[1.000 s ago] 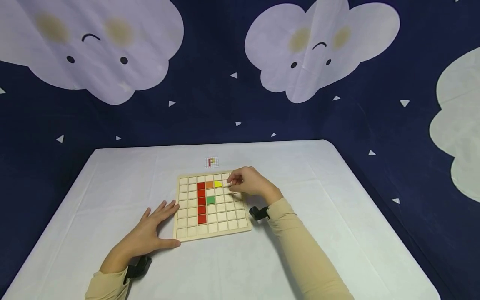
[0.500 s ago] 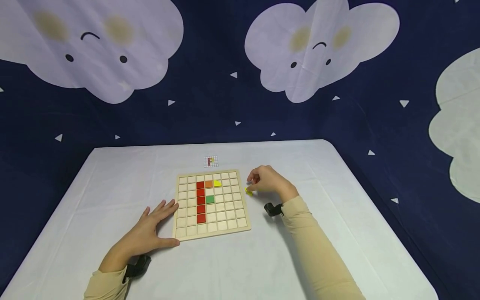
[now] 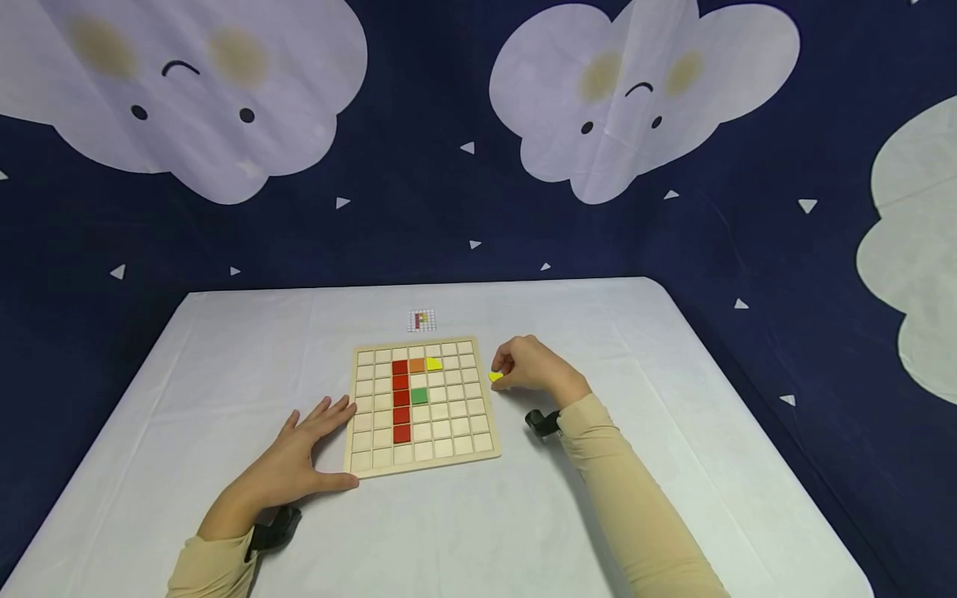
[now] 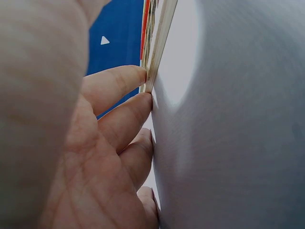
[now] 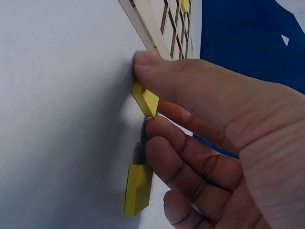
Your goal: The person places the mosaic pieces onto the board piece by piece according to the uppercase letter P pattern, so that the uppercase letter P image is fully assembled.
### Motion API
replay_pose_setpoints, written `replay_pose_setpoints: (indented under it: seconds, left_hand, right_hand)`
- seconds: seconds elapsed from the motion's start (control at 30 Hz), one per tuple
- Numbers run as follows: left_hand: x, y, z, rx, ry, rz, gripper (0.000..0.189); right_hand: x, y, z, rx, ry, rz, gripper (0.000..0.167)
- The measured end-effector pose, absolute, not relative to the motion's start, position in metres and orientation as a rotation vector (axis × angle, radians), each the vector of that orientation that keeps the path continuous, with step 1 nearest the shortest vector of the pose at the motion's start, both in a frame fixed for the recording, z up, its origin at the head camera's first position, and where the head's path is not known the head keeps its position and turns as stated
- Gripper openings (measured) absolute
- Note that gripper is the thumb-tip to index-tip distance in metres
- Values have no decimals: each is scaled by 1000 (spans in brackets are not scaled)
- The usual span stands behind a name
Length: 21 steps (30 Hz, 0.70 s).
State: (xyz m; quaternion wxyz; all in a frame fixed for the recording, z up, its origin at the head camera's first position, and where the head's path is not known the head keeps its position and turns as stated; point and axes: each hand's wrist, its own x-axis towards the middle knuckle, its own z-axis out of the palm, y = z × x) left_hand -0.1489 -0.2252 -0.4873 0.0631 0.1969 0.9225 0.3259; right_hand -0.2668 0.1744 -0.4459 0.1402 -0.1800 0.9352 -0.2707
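Observation:
A square wooden grid board [image 3: 452, 467] lies on the white table. In its cells are a column of red tiles [image 3: 401, 399], an orange tile [image 3: 416, 365], a yellow tile with a cut corner [image 3: 434, 364] and a green tile [image 3: 419, 396]. My left hand [image 3: 287, 465] is spread along the board's left side, index fingertip and thumb at its edge. Just right of the board, my right hand [image 3: 532, 365] pinches a small yellow tile [image 5: 146, 99] between thumb and fingertips, low over the table. Another yellow tile [image 5: 138, 190] lies under the curled fingers.
A small printed card [image 3: 422, 321] with a coloured grid pattern lies behind the board. White cloth covers the table [image 3: 673, 465]. Behind it hangs a dark blue backdrop [image 3: 419, 208] with clouds.
My right hand has moved right, from over the board's upper right to the table beside it, and has taken hold of a yellow tile there. The left hand has stayed in place.

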Motion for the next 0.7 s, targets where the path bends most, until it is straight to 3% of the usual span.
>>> replay_pose_setpoints:
  seconds: [0.7]
  left_hand:
    - [-148,-225,-487,594,2786,991,110]
  right_hand:
    - [-267,177,-441,-568,2673,-749,18]
